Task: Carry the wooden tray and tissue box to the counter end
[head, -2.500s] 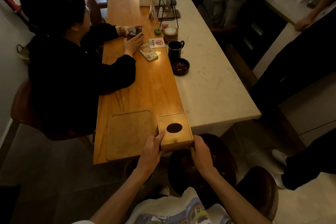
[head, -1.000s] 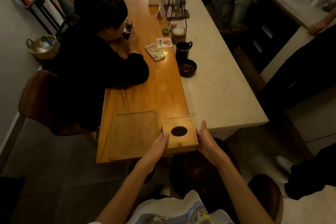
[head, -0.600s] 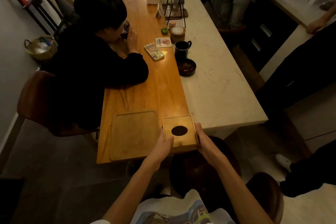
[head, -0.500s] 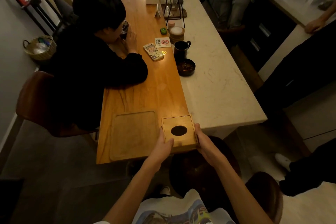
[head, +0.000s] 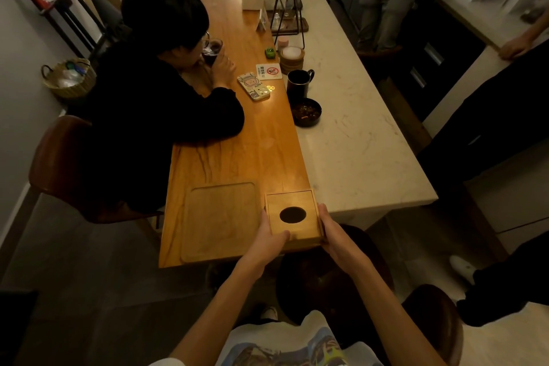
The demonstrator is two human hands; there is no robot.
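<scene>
Both hands are clasping the tissue box (head: 292, 218) at the wooden counter's (head: 237, 154) near end, just beside the tray (head: 221, 221).
The left hand (head: 271, 239) and right hand (head: 331, 230) are pressing its opposite sides; rigid, probably light, smooth wood, so gripping low looks safest.

Your arms are bare right up past the elbows, so short sleeves. You've got a white t-shirt (head: 285, 345) on with a big colourful graphic print, blue, yellow-green and dark patches.
</scene>
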